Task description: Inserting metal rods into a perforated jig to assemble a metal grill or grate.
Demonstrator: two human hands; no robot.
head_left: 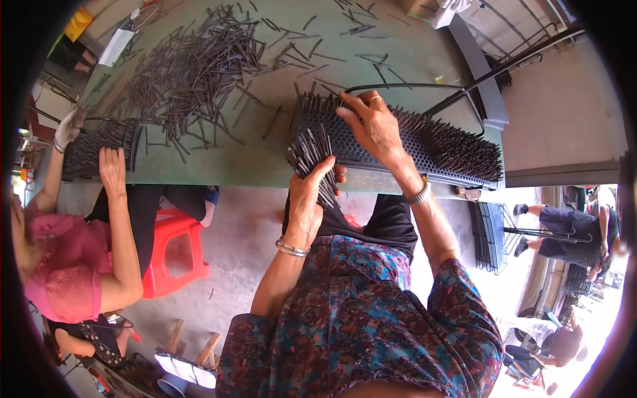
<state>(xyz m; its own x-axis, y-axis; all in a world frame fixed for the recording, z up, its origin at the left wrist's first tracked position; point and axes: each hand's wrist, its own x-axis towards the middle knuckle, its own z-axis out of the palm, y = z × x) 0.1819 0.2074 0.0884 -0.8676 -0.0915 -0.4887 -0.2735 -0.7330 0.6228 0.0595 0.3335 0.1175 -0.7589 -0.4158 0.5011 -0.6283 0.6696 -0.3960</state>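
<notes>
My left hand (310, 192) is closed round a bundle of thin dark sticks (312, 154), which fan out above the thumb. Just right of it, a long black tray (352, 142) full of round holes lies along the table's near edge. Upright sticks (464, 149) crowd the tray's right part, and more stand along its far edge, while bare holes show in the middle. Over the tray's far edge, my right hand (375, 129) has its thumb and fingers bent together in a pinch among the standing sticks. Whatever sits between those fingertips is too small to make out.
A heap of loose dark sticks (199, 73) covers the green table (265, 162) at the far left, with strays around it. Beyond the tray runs a bent black metal rod (411, 85). At left a co-worker in pink (73, 259) handles a similar tray (103, 142), beside a red stool (176, 255).
</notes>
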